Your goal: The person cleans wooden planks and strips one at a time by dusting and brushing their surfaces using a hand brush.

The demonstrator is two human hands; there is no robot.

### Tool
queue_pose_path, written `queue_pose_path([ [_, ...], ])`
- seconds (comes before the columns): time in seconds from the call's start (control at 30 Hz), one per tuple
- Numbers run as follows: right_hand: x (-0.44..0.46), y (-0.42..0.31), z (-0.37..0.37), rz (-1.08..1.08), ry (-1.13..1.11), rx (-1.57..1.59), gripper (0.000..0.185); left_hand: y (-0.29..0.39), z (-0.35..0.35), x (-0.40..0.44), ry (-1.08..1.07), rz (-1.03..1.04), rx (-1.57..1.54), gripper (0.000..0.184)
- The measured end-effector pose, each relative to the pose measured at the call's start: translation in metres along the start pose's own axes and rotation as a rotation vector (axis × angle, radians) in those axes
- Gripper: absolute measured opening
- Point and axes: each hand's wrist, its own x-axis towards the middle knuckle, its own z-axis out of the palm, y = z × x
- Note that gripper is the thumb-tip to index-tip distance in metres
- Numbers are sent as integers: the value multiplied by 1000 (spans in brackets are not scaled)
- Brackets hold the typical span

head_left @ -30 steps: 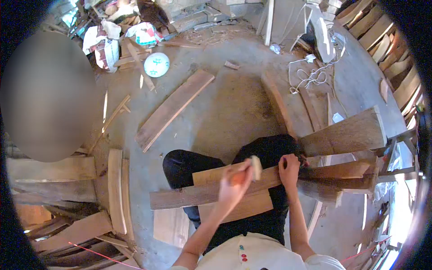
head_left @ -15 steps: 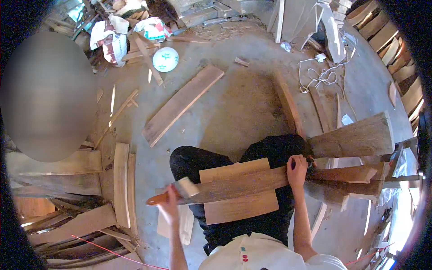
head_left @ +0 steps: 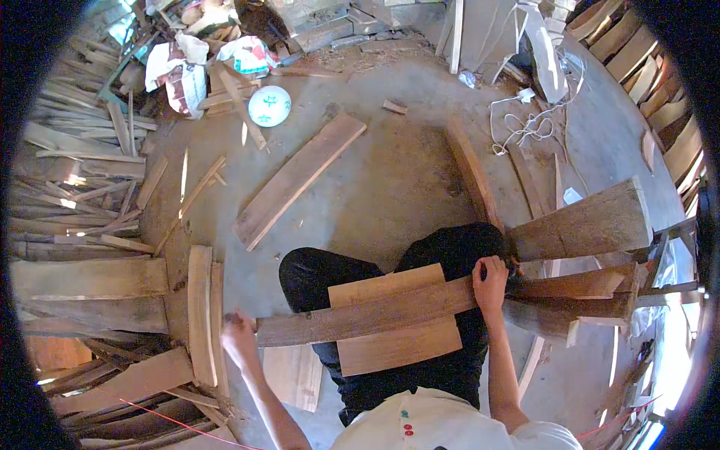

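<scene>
A long, narrow wooden board (head_left: 367,319) lies across my lap, on top of a wider, lighter board (head_left: 401,352). My right hand (head_left: 490,283) is at its right end, fingers curled over the edge and gripping it. My left hand (head_left: 240,337) is closed just off the board's left end, slightly blurred. The flat, wooden-handled brush it held a moment ago is hidden behind the hand or the board's end; I see it nowhere else.
Several planks (head_left: 585,221) jut in from the right, and others (head_left: 90,281) are stacked on the left. A loose plank (head_left: 300,180) lies on the floor ahead. Beyond it are a white round object (head_left: 269,106), sacks (head_left: 176,79) and a white cable (head_left: 532,131).
My left hand has moved left and down, from above the narrow board to beyond its left end. The brush has gone out of sight. My right hand stays on the board.
</scene>
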Motion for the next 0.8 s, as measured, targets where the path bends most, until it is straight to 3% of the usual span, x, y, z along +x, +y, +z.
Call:
queue_pose_path([
  [0.1, 0, -2, 0, 1, 1, -10, 7, 72, 0, -15, -193, 260, -163, 22],
  [0.17, 0, -1, 0, -12, 2, 29, 7, 107, 26, -39, -527, 395, 98, 17],
  [0.23, 1, -1, 0, -3, -17, 31, 7, 146, 44, -68, -257, 768, -38, 16],
  [0.3, 0, 1, 0, -3, -11, 34, 7, 190, 63, -93, -334, 643, -538, 14],
  [0.37, -1, 0, 0, -22, 22, 42, 7, 234, 78, -113, -724, 331, -774, 16],
  [0.47, 0, -1, -3, 7, -22, 45, 7, 283, 80, -128, -733, 287, -1059, 20],
  [0.57, -1, 3, -1, -13, 7, 40, 7, 286, 96, -137, -650, 498, -1039, 22],
  [0.6, -2, 2, -1, -14, 16, 41, 7, 279, 90, -133, -713, 497, -1039, 23],
  [0.73, -1, -1, -3, 5, -4, 50, 8, 202, 92, -119, -811, 93, -1051, 22],
  [0.77, -1, 0, -2, 5, -1, 41, 8, 173, 92, -115, -799, -29, -1028, 24],
  [0.8, 0, 0, -1, 4, 2, 33, 8, 160, 70, -105, -649, -60, -1022, 23],
])
